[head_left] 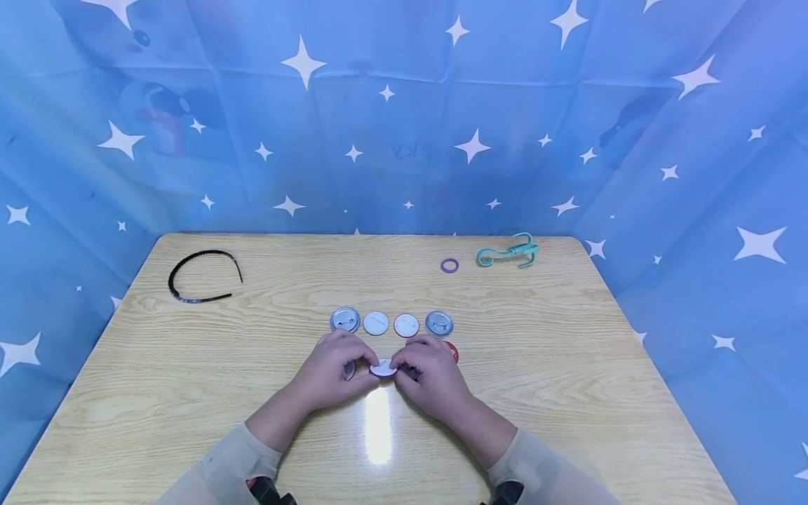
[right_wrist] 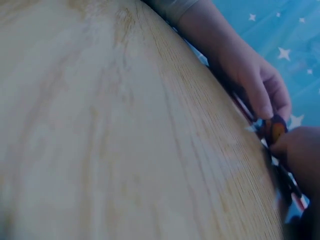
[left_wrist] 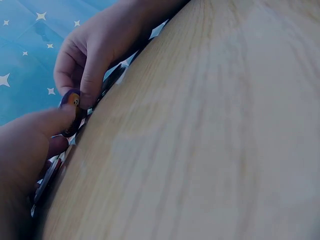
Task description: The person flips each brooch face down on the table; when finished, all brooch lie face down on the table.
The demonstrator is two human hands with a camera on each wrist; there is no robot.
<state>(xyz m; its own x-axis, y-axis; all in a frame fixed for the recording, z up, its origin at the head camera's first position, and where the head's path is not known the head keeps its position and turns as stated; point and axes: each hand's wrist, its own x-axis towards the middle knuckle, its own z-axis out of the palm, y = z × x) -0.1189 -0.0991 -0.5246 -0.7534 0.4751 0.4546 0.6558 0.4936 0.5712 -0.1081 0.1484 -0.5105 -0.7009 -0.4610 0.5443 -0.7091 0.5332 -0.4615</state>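
My left hand and right hand pinch one round pin badge between thumbs and fingers from its two sides. In the head view its pale back faces up; both wrist views show its dark-rimmed front with an orange picture. Just beyond the hands lies a row of badges, back up: a silver one, two white ones and another silver one. A red badge peeks out beside the right hand. Another badge is mostly hidden by the left hand.
On the wooden table, a black headband lies at the back left. A purple hair ring and a teal claw-shaped hair clip are at the back right. A blue star-patterned curtain hangs behind.
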